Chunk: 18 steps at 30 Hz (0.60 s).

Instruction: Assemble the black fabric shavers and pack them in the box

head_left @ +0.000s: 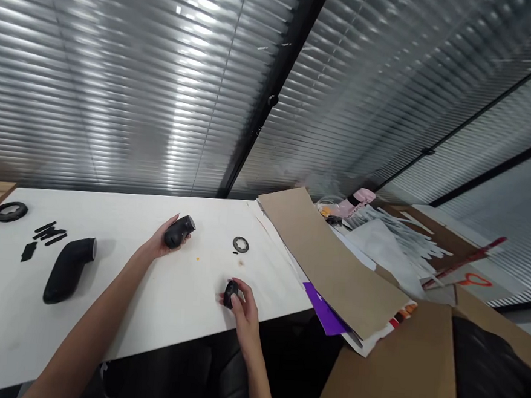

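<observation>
My left hand [157, 242] holds a short black rubber elbow piece [179, 232] above the white table [116, 310], its fingers curled around the piece. My right hand [245, 313] grips a small black rounded part [230, 294] near the table's front edge. Between and beyond my hands lies a small toothed metal-and-black ring [240, 244], with a tiny black bit [235, 252] next to it. At the table's left stand a large black rubber elbow tube [67, 271], a black rubber ring [9, 211], several thin black strips [49, 233] and a small black piece [28, 251].
Flattened brown cardboard [329, 258] and a purple folder [324, 309] overlap the table's right end. Beyond them lie white paper strips [382, 222] and a pink object [360, 202]. Slatted window blinds [119, 79] fill the background, and a black chair [234, 385] sits below the front edge.
</observation>
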Motion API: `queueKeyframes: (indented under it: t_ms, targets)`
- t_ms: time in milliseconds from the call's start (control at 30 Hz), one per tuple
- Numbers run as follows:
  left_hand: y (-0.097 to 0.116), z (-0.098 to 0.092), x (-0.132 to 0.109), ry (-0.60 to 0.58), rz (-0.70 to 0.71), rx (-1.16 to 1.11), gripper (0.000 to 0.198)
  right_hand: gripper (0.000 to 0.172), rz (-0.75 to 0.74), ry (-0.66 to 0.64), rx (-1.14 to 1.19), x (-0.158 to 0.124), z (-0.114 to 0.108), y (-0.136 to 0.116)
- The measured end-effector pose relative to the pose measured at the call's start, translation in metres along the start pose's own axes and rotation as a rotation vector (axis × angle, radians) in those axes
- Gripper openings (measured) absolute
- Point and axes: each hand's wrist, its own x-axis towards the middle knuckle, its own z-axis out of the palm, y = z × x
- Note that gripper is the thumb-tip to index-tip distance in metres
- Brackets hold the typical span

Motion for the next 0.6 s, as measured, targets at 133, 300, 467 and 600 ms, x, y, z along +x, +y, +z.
queueKeyframes:
  t_ms: [133, 300, 467, 600]
  targets:
    - [-0.001, -0.001, 0.008, 0.062, 0.009, 0.020, 0.041, 0.066, 0.043, 0.005, 0.087, 0.003, -0.004, -0.002]
    - [0.001, -0.007, 0.014, 0.107, 0.072, 0.020, 0.031, 0.072, 0.142, 0.098, 0.133, 0.018, 0.004, -0.013]
    - [0.009, -0.001, 0.001, 0.109, 0.089, 0.006, 0.038, 0.067, 0.011, -0.015, 0.066, 0.062, 0.030, -0.026]
    - [0.016, 0.011, -0.013, 0.154, 0.103, -0.029, 0.048, 0.065, -0.079, -0.129, 0.095, 0.113, 0.070, -0.031]
